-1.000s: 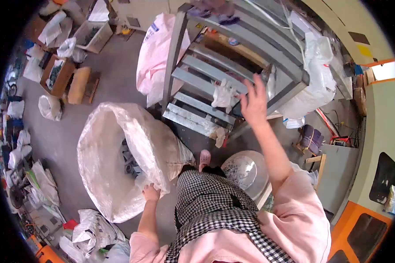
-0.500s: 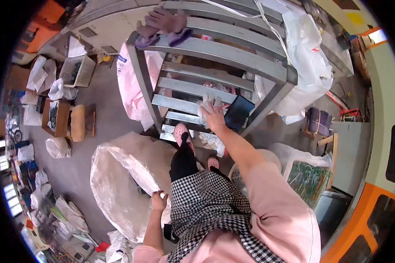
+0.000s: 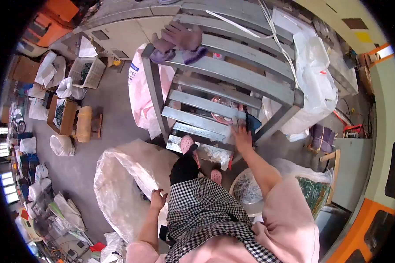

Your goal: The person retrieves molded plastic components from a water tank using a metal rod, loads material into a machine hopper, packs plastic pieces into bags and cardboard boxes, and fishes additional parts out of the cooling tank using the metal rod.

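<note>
Your R hand (image 3: pixel 242 136) is at the near R part of a slatted metal rack (image 3: pixel 197 122), fingers apart; motion blur hides the tips, so can't tell if they pinch the pale item (image 3: pixel 228 135) just beside them at the slat's R end. By its look, said item is v. light, limp & hard to break; best taken by a bunched fold, w/ knuckles clear of the metal edge. Dark panel (image 3: pixel 253 122), just beyond the hand: prob. stiff; hold by its rim. Your L hand (image 3: pixel 158 199), fingers loosely bent & thumb apart, is by the R side of a big translucent sack (image 3: pixel 114 184); contact unclear. Sack film: thin, glossy, creased, prob. slippery & floppy; gather the mouth in a fistful. Rack: straight, hard grey bars, dull sheen. Low at the rack's near side: crumpled white stuff (image 3: pixel 216 154). Top bar, far L: mauve-grey gloves (image 3: pixel 182 37), soft, draped.
</note>
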Demonstrator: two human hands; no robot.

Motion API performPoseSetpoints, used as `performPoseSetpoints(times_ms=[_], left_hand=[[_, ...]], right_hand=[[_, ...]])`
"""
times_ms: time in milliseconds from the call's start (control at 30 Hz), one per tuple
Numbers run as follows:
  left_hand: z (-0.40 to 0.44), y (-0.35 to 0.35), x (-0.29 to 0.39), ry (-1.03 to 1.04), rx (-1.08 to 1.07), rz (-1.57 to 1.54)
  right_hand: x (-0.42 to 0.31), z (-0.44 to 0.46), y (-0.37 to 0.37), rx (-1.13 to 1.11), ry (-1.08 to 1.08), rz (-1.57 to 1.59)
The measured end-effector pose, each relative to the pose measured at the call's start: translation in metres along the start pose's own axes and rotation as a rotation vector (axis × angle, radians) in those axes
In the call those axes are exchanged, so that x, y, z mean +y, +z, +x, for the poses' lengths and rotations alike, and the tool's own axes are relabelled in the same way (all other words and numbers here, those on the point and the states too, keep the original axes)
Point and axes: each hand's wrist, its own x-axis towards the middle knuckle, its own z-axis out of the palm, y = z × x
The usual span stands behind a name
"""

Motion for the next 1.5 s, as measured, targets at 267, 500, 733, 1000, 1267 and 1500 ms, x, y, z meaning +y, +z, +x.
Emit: performPoseSetpoints(times_ms=[267, 500, 733, 1000, 1267, 1500], left_hand=[[0.071, -0.064, 0.080, 0.227, 0.197, -0.122], [0.147, -0.139, 0.144, 0.404, 0.313, -0.175], [0.161, -0.192, 0.148, 0.431, 0.304, -0.114], [0.132, -0.158, 0.123, 0.321, 0.386, -0.082], [0.085, -0.126, 0.174, 0.393, 0.286, -0.226], [0.076, -0.077, 0.222, 0.516, 0.199, -0.220]], right_hand=[[-0.097, 0.023, -0.199, 0.702, -0.553, 0.423], [-0.170, 0.119, -0.326, 0.924, -0.328, 0.306], [-0.185, 0.166, -0.297, 0.989, -0.440, 0.543], [-0.149, 0.018, -0.191, 0.560, -0.272, 1.299], [-0.114, -0.057, 0.006, -0.162, 0.339, 1.761], [-0.091, -0.017, 0.179, 0.128, 0.484, 1.975]])
